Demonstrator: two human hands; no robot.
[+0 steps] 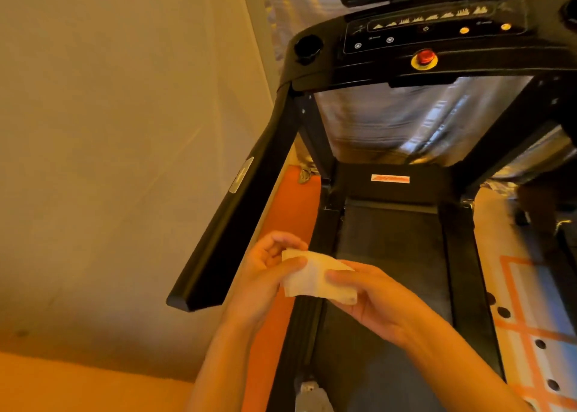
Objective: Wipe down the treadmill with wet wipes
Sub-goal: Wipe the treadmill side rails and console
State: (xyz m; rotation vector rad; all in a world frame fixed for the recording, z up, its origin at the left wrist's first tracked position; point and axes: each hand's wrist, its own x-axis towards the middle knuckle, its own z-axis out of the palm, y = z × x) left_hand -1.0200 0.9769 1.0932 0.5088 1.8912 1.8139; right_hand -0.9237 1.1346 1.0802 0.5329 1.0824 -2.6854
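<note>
Holding folded wet wipe [312,276] two-handed, over left edge of treadmill belt [390,255]. Pinched at left edge by left hand [265,274], thumb on top; gripped at right end by right hand [377,299], fingers [340,277] curled round it. Long axis left-right. Nearest target probably left handrail [237,218], just left of left hand, running up toward console [437,37], so left hand nearer
</note>
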